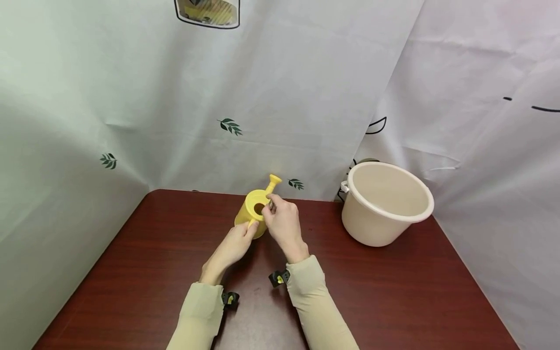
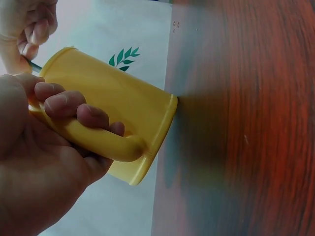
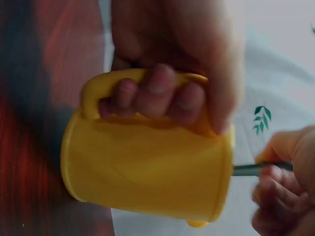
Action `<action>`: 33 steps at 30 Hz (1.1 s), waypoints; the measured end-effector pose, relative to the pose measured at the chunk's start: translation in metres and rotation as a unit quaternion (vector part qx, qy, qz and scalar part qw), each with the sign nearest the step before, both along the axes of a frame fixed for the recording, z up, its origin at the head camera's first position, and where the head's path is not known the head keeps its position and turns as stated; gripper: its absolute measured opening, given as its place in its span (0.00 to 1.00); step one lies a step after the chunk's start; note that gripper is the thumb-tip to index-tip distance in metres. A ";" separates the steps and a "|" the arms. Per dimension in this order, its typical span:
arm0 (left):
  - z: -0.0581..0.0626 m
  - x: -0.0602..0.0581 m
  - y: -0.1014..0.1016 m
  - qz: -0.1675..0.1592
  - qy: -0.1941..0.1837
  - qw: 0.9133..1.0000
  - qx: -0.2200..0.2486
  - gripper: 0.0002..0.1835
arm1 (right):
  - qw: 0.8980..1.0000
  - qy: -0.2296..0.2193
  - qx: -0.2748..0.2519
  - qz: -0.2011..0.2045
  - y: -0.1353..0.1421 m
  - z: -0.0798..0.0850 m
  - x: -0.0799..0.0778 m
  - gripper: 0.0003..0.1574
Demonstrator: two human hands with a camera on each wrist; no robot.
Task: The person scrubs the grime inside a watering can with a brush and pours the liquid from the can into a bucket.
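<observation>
A yellow watering can (image 1: 243, 214) with a sprinkler spout (image 1: 273, 183) leans at a tilt, its bottom edge close to the tabletop in the left wrist view. My left hand (image 1: 233, 244) grips the can's handle (image 2: 98, 140), fingers wrapped through the loop. Over the can's top opening (image 1: 259, 208), my right hand (image 1: 284, 222) pinches a thin, dark grey-green stick-like thing (image 3: 247, 170). Its lower end disappears inside the can, and the fingers cover much of the rest, so I cannot tell what kind of tool it is.
A large cream bucket (image 1: 372, 228) stands at the back right of the dark red wooden table (image 1: 144, 272). White cloth (image 1: 284, 97) with leaf prints hangs behind and along both sides. Black wrist straps (image 1: 230, 300) are at both cuffs.
</observation>
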State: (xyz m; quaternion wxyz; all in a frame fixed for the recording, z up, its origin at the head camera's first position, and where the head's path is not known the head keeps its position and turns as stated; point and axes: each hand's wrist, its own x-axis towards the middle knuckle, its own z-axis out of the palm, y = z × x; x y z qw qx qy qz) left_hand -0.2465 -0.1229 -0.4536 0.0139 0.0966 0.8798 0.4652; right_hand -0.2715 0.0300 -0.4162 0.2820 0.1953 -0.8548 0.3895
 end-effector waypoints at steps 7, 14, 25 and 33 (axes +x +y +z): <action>0.002 0.001 -0.001 -0.001 -0.010 1.000 0.004 0.24 | 0.969 -0.184 -0.100 0.132 0.010 0.001 -0.004 0.19; 0.002 0.002 0.000 0.000 -0.019 1.000 0.010 0.26 | 0.947 -0.249 -0.121 0.163 0.012 0.000 -0.005 0.14; -0.001 -0.001 -0.002 -0.003 -0.013 1.000 0.001 0.26 | 0.993 -0.113 0.026 0.027 -0.008 -0.005 0.001 0.05; -0.001 -0.002 -0.001 -0.006 0.015 1.000 -0.009 0.24 | 0.995 -0.093 0.046 -0.001 -0.007 0.007 0.002 0.03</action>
